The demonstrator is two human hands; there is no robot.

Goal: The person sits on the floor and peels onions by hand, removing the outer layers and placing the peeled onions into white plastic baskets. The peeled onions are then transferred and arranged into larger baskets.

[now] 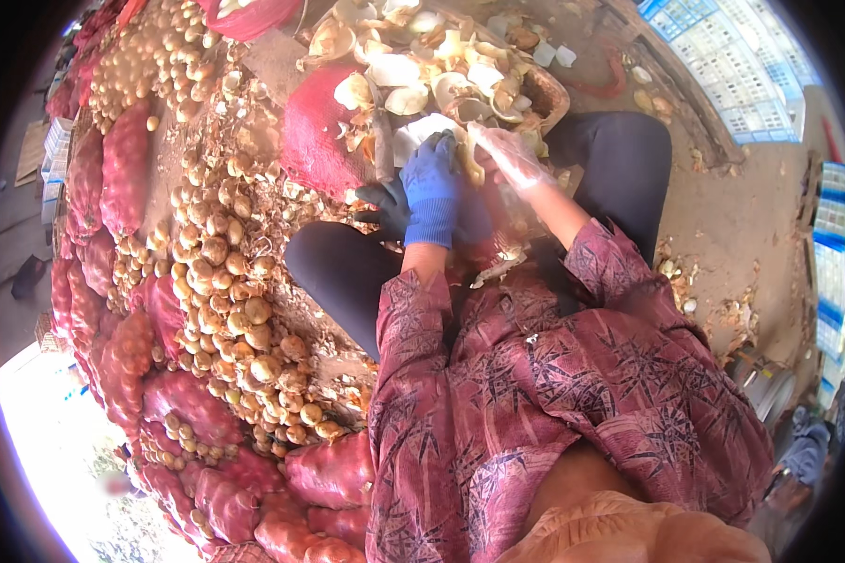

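Observation:
My left hand (431, 169), in a blue knit glove with dark fingertips, is against a smooth white piece (426, 129), perhaps onion; whether the fingers grip it is unclear. Just to its right is my right hand (510, 155) in a thin translucent glove, its fingers beside a pale yellowish layer (476, 167). What lies between the hands is partly hidden and blurred. Beyond them, pale onion layers and peels (458, 74) are heaped in a worn, rimmed container (551, 95). A dark glove (389, 204) shows by my left knee; whether a hand is in it is unclear.
A red mesh sack (320, 130) bulges left of the container. Whole onions (215, 281) and dry skins cover the ground to the left, with filled red sacks (208, 415) beyond. Blue-and-white crates (739, 70) stand at upper right. A metal vessel (764, 383) is at lower right.

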